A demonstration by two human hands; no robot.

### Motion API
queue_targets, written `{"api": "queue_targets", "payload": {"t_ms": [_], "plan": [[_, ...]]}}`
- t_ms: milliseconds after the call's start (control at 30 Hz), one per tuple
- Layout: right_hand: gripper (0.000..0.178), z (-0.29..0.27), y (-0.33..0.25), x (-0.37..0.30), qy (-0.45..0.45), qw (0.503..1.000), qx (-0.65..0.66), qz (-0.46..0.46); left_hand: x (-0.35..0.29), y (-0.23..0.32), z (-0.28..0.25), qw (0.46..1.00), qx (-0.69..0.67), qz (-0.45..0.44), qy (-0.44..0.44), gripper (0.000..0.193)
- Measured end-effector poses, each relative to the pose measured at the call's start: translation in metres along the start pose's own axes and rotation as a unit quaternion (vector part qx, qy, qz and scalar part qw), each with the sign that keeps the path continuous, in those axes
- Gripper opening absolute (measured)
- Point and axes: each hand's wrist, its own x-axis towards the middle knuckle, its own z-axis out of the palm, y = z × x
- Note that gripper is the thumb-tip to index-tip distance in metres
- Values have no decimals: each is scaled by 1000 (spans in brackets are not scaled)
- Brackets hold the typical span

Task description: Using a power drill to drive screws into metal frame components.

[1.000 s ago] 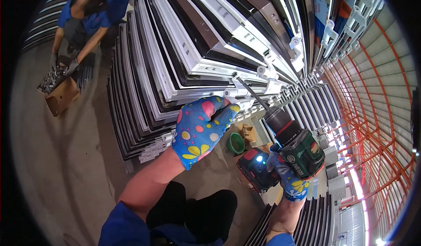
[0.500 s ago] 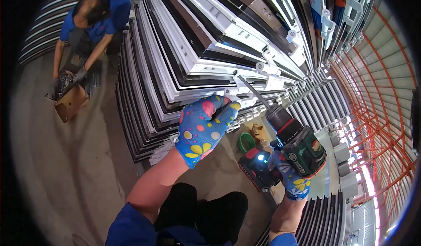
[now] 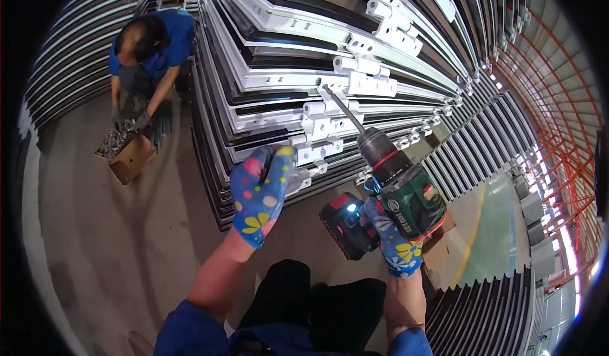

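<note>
My right hand point(image 3: 394, 235), in a blue flowered glove, grips a green and black cordless drill point(image 3: 412, 197) with a lit light on its battery base. Its long bit point(image 3: 344, 110) points up and left, the tip at the left plate of a white hinge point(image 3: 363, 84) on the edge of a stacked frame point(image 3: 279, 80). In a matching glove, my left hand point(image 3: 259, 194) hovers lower left of the bit, beside the lower hinges point(image 3: 317, 151). Thumb and fingers are curled together there; whatever they hold, if anything, is hidden.
Long white and dark frames point(image 3: 222, 102) are stacked high ahead. At left a person in blue point(image 3: 152, 48) crouches with both hands at an open cardboard box point(image 3: 131, 159) of small metal parts. More frames point(image 3: 479, 315) stand at lower right, beside a green floor strip point(image 3: 488, 229).
My left hand has dropped away from beside the bit tip, down and left. The drill has shifted left and slightly up, its tip now at the hinge plate. The view has turned somewhat.
</note>
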Motion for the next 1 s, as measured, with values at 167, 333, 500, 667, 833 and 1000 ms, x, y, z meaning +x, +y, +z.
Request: {"api": "queue_targets", "payload": {"t_ms": [167, 333, 500, 667, 833, 1000], "plan": [[23, -3, 16, 2, -20, 999, 39, 15, -11, -7, -28, 985, 165, 52, 8, 15], [28, -21, 32, -17, -35, 996, -6, -83, -23, 10, -23, 996, 85, -11, 22, 15], [34, -31, 27, -47, -65, 993, 86, 45, -18, 30, -10, 980, 169, 85, -53, 13], [30, -44, 78, -64, -38, 996, 73, 31, -16, 42, 3, 956, 279, 84, -41, 15], [29, -51, 95, -71, 91, 985, 110, 96, -59, -50, -74, 953, -94, -268, -108, 22], [27, -77, 159, -80, 140, 982, 8, 126, -136, -146, -134, 854, -66, -511, 69, 38]]}}
